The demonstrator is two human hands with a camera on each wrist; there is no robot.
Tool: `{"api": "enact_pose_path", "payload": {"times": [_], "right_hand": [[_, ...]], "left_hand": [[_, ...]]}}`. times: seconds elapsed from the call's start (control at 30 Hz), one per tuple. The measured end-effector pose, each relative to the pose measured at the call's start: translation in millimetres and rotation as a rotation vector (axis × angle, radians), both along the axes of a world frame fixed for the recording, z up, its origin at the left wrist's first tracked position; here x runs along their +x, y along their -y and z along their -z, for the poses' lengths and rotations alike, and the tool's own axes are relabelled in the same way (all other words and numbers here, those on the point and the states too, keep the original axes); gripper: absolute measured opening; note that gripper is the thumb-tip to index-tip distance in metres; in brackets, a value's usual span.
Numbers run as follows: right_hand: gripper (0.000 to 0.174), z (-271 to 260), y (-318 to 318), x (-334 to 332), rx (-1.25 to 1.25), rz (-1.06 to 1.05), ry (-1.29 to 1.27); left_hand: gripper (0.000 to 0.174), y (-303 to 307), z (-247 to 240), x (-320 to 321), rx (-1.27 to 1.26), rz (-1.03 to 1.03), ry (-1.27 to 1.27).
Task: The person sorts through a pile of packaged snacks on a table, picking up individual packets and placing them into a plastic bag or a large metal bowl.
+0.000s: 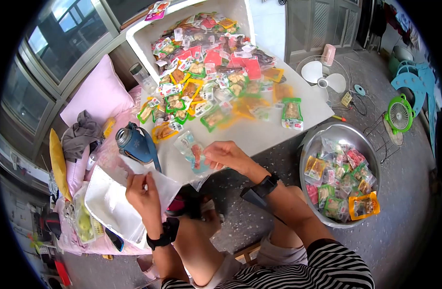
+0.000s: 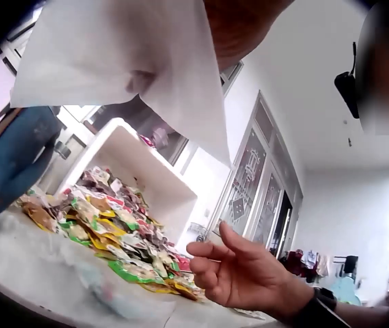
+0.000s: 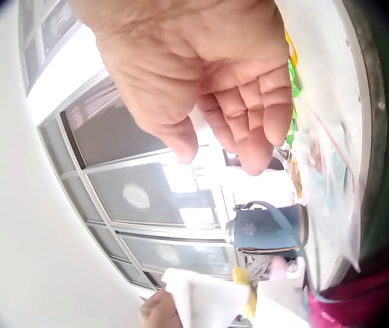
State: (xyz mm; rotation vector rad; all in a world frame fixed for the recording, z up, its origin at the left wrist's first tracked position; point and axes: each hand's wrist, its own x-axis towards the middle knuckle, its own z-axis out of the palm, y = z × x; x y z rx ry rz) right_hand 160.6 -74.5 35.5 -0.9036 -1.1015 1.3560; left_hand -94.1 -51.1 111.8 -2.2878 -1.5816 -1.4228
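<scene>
My left hand (image 1: 144,192) pinches a thin white sheet (image 1: 167,187), which hangs across the top of the left wrist view (image 2: 181,82). Above the table's near edge is my right hand (image 1: 228,156), its fingers loosely bent and holding nothing, palm showing in the right wrist view (image 3: 201,61). Just beside it on the table lies a clear bag with a pale blue and reddish pouch (image 1: 193,153). Many small food packets (image 1: 197,91) spill from a white foam box (image 1: 139,41) onto the tabletop (image 1: 310,91).
A metal basin (image 1: 305,192) with packets stands on the floor at the right. A blue bottle (image 1: 135,144) sits at the table's left edge, beside a white foam lid or tray (image 1: 105,202). Behind are a fan (image 1: 322,83) and a green fan (image 1: 399,115).
</scene>
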Motion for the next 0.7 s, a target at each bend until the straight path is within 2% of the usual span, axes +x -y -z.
{"api": "enact_pose_path", "payload": {"times": [0.03,0.1,0.2,0.3,0.43,0.5,0.63,0.7], "right_hand": [[0.03,-6.7,3.5,-2.0,-0.008,-0.012,-0.075],[0.031,-12.0,8.7,-7.6,-0.029,-0.04,-0.228],[0.028,20.7,-9.4,-6.4,-0.198,0.041,-0.203],[0.024,42.6,-20.3,6.4,-0.228,0.171,-0.083],[0.02,39.7,-29.3,20.8,-0.225,0.382,0.17],[0.021,47.1,-33.0,26.3,-0.17,0.428,0.272],[0.022,48.8,-31.3,27.9,-0.173,0.497,0.26],[0.022,45.9,-29.0,27.4,-0.178,0.499,0.267]], "left_hand": [[0.007,-8.0,5.9,22.5,0.085,0.088,-0.073],[0.01,-23.7,24.2,57.4,0.033,0.147,-0.132],[0.011,-41.5,52.5,88.3,-0.029,0.163,-0.223],[0.012,-41.9,71.1,98.0,-0.055,0.194,-0.056],[0.018,-25.9,91.0,97.3,-0.119,0.33,0.157],[0.025,-15.8,97.5,97.4,-0.076,0.401,0.043],[0.04,4.5,91.8,112.0,-0.034,0.481,-0.142],[0.05,10.2,94.7,118.5,-0.085,0.459,-0.25]]}}
